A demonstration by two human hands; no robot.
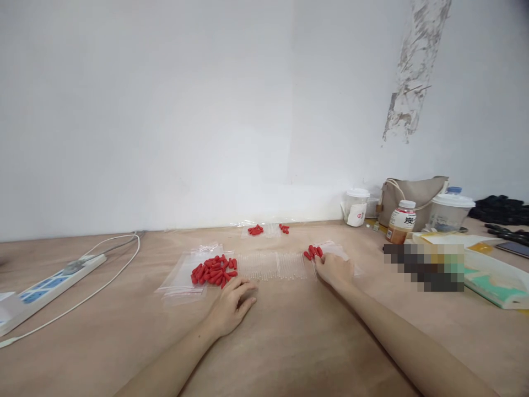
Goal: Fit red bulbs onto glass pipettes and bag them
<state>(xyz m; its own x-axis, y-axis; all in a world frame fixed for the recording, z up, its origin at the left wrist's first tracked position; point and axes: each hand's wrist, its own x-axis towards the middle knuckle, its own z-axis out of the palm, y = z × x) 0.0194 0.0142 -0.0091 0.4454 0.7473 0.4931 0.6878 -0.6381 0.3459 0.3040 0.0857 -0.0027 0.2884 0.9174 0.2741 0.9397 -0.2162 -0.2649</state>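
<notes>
My left hand [233,306] rests on the table with its fingers apart and holds nothing. Just beyond it, a large pile of small red bulb-shaped pieces [212,270] lies on clear plastic bags [176,274]. A row of thin clear tubes [260,266] is laid side by side between my two hands. At the right end of this row, my right hand [335,270] is closed with its fingertips pointing down, and whatever it pinches is hidden. Several red pieces [313,252] lie against its fingers, beside another clear bag [338,251].
By the wall are two small red groups [255,230] on clear plastic. At left lies a power strip [49,286] with a white cable [119,273]. To the right stand a paper-wrapped cup [356,207], a bottle [401,222], a bag [394,201], a lidded tub [450,212] and a green-white tray [496,281].
</notes>
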